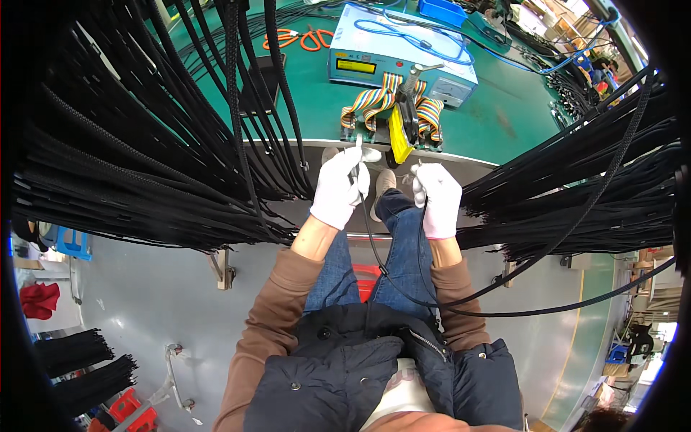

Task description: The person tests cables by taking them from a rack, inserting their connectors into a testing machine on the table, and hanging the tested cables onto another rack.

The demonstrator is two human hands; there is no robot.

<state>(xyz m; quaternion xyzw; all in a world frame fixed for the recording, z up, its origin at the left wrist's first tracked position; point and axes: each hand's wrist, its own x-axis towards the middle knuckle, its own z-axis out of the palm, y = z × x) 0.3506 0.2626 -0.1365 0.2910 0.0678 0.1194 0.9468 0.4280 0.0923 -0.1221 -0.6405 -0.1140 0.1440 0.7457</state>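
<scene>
Nearest: the person sits with a dark padded jacket [338, 374] bunched in the lap, brown sleeves, blue jeans, a red stool [366, 279] just showing between the knees.

Both hands wear white gloves. Left hand [338, 189] is closed around the end of a thin black cable [403, 288], with a pale connector tip poking up out of the fist toward the desk edge. Right hand [437, 198] is likewise closed, pinching the cable's other end between its fingertips. The cable droops from both hands in a loop over the thighs and trails off to the right, toward the hanging bundle there.

On either side, dense bundles of black braided cables [144, 151] hang over rails, left and right, reaching down past the desk edge.

Beyond the hands: green desk [504, 122]. At its near edge, a small fixture with a yellow clamp lever [398, 137] and rainbow ribbon leads [374, 101] running back to a pale blue tester box [403, 54]. Farther left, orange-handled scissors [299, 37].

Judgement: the step in hand looks like presenting the two cable ends to the fixture. The next move would call for lining each connector up squarely with its socket, just beyond the fingertips, and keeping the slack loop clear of the lever.
</scene>
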